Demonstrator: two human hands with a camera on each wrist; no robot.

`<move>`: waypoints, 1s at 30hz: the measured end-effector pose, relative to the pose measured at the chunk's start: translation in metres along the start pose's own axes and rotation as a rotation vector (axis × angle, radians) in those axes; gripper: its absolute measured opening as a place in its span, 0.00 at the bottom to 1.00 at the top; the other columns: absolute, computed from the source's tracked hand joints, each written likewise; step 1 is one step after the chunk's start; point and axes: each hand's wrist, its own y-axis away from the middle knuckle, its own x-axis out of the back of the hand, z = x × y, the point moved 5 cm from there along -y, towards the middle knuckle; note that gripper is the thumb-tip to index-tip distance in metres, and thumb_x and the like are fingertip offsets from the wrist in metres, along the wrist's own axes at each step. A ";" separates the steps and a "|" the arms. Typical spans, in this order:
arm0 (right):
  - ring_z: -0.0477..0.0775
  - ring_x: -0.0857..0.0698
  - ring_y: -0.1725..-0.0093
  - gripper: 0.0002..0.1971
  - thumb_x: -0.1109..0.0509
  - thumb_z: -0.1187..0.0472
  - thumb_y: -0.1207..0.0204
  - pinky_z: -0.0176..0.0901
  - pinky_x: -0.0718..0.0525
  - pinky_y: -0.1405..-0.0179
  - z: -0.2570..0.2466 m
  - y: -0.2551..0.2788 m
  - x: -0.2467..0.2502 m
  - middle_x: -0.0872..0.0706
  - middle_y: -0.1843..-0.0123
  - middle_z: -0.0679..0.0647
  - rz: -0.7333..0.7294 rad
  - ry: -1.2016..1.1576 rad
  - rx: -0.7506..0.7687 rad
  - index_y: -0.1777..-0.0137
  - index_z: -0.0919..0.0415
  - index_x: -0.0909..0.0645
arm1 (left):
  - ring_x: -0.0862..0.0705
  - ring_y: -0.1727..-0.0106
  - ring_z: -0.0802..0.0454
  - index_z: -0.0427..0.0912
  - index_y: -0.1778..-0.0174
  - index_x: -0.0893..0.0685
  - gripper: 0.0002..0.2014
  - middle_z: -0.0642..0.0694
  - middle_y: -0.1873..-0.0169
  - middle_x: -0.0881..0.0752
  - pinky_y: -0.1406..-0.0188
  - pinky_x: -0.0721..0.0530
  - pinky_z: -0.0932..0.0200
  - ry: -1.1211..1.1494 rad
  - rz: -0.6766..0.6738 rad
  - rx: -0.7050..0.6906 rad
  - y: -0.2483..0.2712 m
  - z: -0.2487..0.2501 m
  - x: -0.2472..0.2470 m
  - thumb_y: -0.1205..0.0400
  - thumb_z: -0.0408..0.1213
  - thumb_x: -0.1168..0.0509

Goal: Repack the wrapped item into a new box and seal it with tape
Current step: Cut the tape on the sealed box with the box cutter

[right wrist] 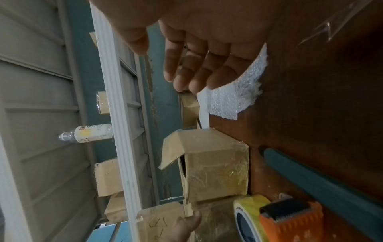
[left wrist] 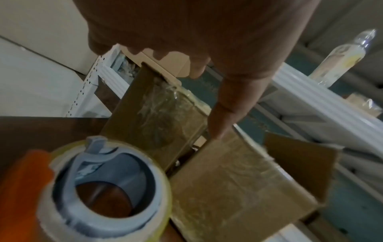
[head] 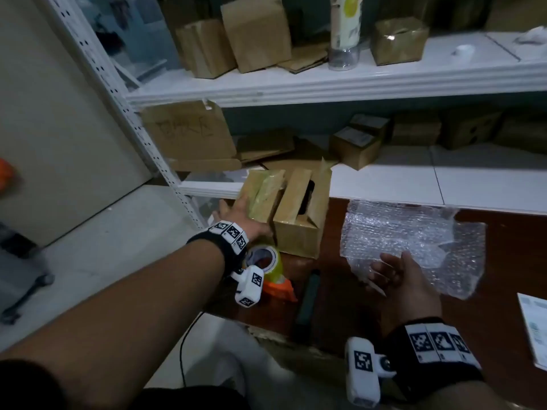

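Note:
My left hand [head: 241,213] reaches to a tape-covered cardboard box [head: 266,193] at the table's back left and grips it, fingers round its far left side and thumb [left wrist: 223,114] down at the gap to the neighbouring box. That neighbour is an open cardboard box [head: 299,229] with its flaps up and something dark inside. A sheet of bubble wrap [head: 420,238] lies flat on the brown table [head: 503,261]. My right hand [head: 393,273] hovers over its near left corner, fingers relaxed and holding nothing. An orange tape dispenser [head: 270,270] with yellow tape stands under my left wrist.
A dark green tool [head: 307,300] lies on the table between my hands. White shelves [head: 325,87] behind hold several cardboard boxes and a plastic bottle [head: 344,31]. A printed sheet [head: 535,327] lies at the right edge. Bare floor is to the left.

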 end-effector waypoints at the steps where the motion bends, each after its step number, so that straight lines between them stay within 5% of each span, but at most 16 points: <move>1: 0.48 0.17 0.74 0.19 0.43 0.45 0.14 0.43 0.26 0.66 -0.001 0.001 0.002 0.14 0.75 0.48 0.009 0.002 0.009 0.57 0.57 0.20 | 0.49 0.13 0.34 0.67 0.15 0.45 0.57 0.49 0.12 0.56 0.21 0.34 0.29 0.004 0.003 -0.009 -0.001 0.000 -0.003 0.37 0.51 0.18; 6: 0.53 0.18 0.61 0.24 0.44 0.38 0.16 0.46 0.25 0.61 0.001 -0.007 0.016 0.15 0.60 0.52 0.016 -0.046 -0.002 0.56 0.56 0.18 | 0.29 0.23 0.35 0.55 0.19 0.32 0.50 0.40 0.21 0.36 0.25 0.24 0.39 0.041 0.122 -0.018 -0.010 0.000 -0.011 0.36 0.51 0.15; 10: 0.54 0.18 0.60 0.25 0.45 0.36 0.17 0.46 0.25 0.61 -0.002 -0.007 0.021 0.15 0.60 0.53 0.015 -0.054 0.003 0.54 0.56 0.18 | 0.23 0.29 0.38 0.52 0.21 0.29 0.46 0.39 0.25 0.31 0.32 0.20 0.46 0.020 0.171 -0.028 -0.010 0.006 -0.008 0.34 0.53 0.17; 16: 0.54 0.18 0.61 0.25 0.44 0.36 0.17 0.47 0.24 0.61 -0.009 -0.001 0.023 0.16 0.60 0.53 0.026 -0.071 -0.002 0.56 0.56 0.18 | 0.21 0.33 0.39 0.52 0.23 0.26 0.38 0.42 0.27 0.31 0.45 0.20 0.53 0.348 0.406 -0.018 0.008 0.006 0.025 0.29 0.47 0.20; 20: 0.54 0.19 0.62 0.25 0.45 0.37 0.16 0.46 0.25 0.62 -0.014 0.005 0.020 0.17 0.60 0.54 0.032 -0.093 -0.003 0.56 0.57 0.19 | 0.23 0.36 0.48 0.53 0.23 0.25 0.38 0.45 0.25 0.32 0.46 0.22 0.63 0.500 0.521 -0.107 0.035 0.015 0.063 0.29 0.46 0.19; 25: 0.55 0.21 0.63 0.26 0.45 0.34 0.18 0.45 0.26 0.61 -0.025 0.017 0.026 0.19 0.60 0.54 0.028 -0.132 -0.029 0.55 0.57 0.20 | 0.17 0.41 0.60 0.53 0.25 0.25 0.38 0.53 0.29 0.24 0.64 0.22 0.84 0.565 0.573 -0.367 0.089 0.028 0.092 0.31 0.48 0.17; 27: 0.55 0.19 0.61 0.27 0.45 0.33 0.18 0.45 0.24 0.60 -0.032 0.022 0.033 0.17 0.58 0.54 0.046 -0.124 -0.022 0.54 0.56 0.19 | 0.17 0.41 0.63 0.51 0.25 0.24 0.38 0.53 0.30 0.21 0.52 0.18 0.78 0.566 0.572 -0.501 0.118 0.032 0.091 0.31 0.48 0.17; 30: 0.54 0.15 0.57 0.28 0.47 0.33 0.18 0.46 0.21 0.57 -0.043 0.035 0.050 0.13 0.53 0.54 0.086 -0.092 0.008 0.51 0.56 0.17 | 0.18 0.33 0.58 0.50 0.26 0.24 0.39 0.51 0.32 0.20 0.37 0.14 0.54 0.587 0.489 -0.664 0.155 0.033 0.073 0.33 0.51 0.19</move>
